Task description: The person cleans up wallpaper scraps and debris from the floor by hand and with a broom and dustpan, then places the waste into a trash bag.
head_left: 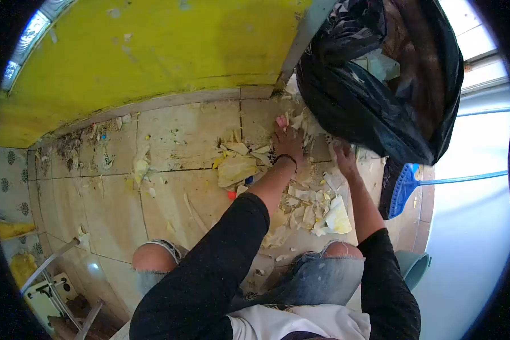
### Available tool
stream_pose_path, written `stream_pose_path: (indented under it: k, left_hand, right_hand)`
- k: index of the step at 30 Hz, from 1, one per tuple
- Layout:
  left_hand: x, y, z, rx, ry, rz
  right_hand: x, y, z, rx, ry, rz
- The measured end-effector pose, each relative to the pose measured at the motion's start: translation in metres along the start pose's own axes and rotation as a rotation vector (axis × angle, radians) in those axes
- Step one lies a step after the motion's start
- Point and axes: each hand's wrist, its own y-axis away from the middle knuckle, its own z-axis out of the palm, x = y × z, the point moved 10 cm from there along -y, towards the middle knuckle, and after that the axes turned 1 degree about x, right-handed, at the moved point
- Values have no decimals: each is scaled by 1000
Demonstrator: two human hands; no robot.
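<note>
Yellow wall (153,51) fills the top of the view, paint chipped along its base. Below it, a tiled floor (113,209), beige, stained, grit packed in the far left corner. Black bin bag (379,96) stands upper right, mouth open toward the person, pale scraps visible inside. Person kneels facing it, 2 bare knees through ripped jeans, black sleeves on both arms.

Blue broom (405,190) lies just right of the bag's base, handle running off to the right edge. Metal ladder frame (56,283) at bottom left.

Debris pile (311,207), torn pale paper and peeling scraps, sits on the floor between the knees and the bag, spreading left to a larger beige piece (236,169). 1 small red bit (231,194) just beside that piece.

Left hand (289,141), dark band on the wrist, is flat on the scraps at the bag's mouth, fingers spread and pressed down into them. Right hand (344,156) is against the bag's lower edge, touching the plastic; fingers are partly hidden by scraps, so I cannot tell whether it pinches the bag or just rests on it.
</note>
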Motion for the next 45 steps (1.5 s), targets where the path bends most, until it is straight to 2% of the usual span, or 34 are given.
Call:
stream_pose_path:
  k: [1, 2, 4, 6, 7, 9, 11, 13, 15, 16, 18, 19, 20, 21, 22, 24, 25, 26, 27, 29, 31, 35, 37, 39, 40, 41, 42, 43, 45]
  left_hand:
    - [7, 4, 3, 42, -22, 29]
    - [12, 9, 0, 202, 68, 83]
    - [15, 17, 7, 212, 93, 144]
    - [14, 25, 13, 223, 105, 213]
    - [17, 31, 18, 231, 61, 290]
    - [17, 46, 18, 230, 0, 377]
    - [21, 61, 30, -79, 32, 405]
    - [27, 67, 38, -132, 48, 487]
    - [50, 93, 51, -512, -20, 721]
    - [54, 92, 40, -515, -35, 757]
    - [51, 90, 17, -596, 164, 693]
    - [46, 77, -3, -597, 348, 574]
    - [46, 64, -22, -591, 525, 446]
    - [55, 53, -65, -332, 673, 396]
    - [62, 48, -106, -69, 813, 340]
    - [78, 49, -162, 396, 704, 265]
    - [107, 67, -208, 647, 538, 351]
    - [134, 90, -247, 891, 363, 428]
    - [148, 85, -257, 887, 353, 441]
    - [192, 71, -267, 884, 235, 619]
    - [190, -1, -232, 565, 29, 493]
    - [201, -29, -296, 804, 111, 651]
    - [202, -34, -330, 960, 90, 727]
    - [192, -52, -362, 977, 150, 585]
    - [187, -55, -374, 997, 135, 546]
    - [185, -58, -383, 1015, 123, 506]
    - [181, -62, -387, 969, 137, 448]
    - [175, -67, -388, 955, 130, 400]
    - [168, -71, -384, 948, 95, 391]
  right_hand:
    - [38, -9, -2, 3, -166, 92]
    - [40, -21, -12, -12, -154, 20]
    - [36, -40, -22, -15, -154, -47]
    - [52, -51, -31, 62, 169, 114]
    - [58, -60, -28, 75, 152, 125]
    - [63, -71, -7, -33, 418, 72]
    - [8, -50, 24, -358, 839, -76]
    - [2, -36, 49, -234, 996, -179]
    - [-34, -5, 53, -273, 782, -137]
    - [-51, -7, 36, -247, 786, -109]
    - [-49, 19, 48, -740, 376, 115]
    - [-37, 18, 42, -728, 361, 132]
    - [-49, -4, 16, -408, 444, -143]
    - [-61, -12, -11, -77, 522, -403]
    - [-31, -26, -6, -129, 441, -358]
    - [14, -36, 24, -161, 519, -234]
    - [28, -47, 35, -211, 604, -135]
    - [12, -44, 42, -251, 684, -125]
    - [-7, -39, 42, -241, 672, -120]
    - [-13, -27, 28, -170, 655, 114]
    - [-11, -22, 27, -75, 635, 54]
    - [-19, 0, 20, -13, 595, -39]
    - [-23, 16, 36, -130, 590, -109]
    - [-32, 45, 43, -279, 620, -134]
    - [-36, 62, 41, -267, 616, -132]
    - [-45, 83, 43, -294, 569, -222]
    - [-50, 99, 42, -322, 522, -312]
    - [-43, 100, 32, -317, 519, -309]
    - [-35, 86, -9, -245, 85, -351]
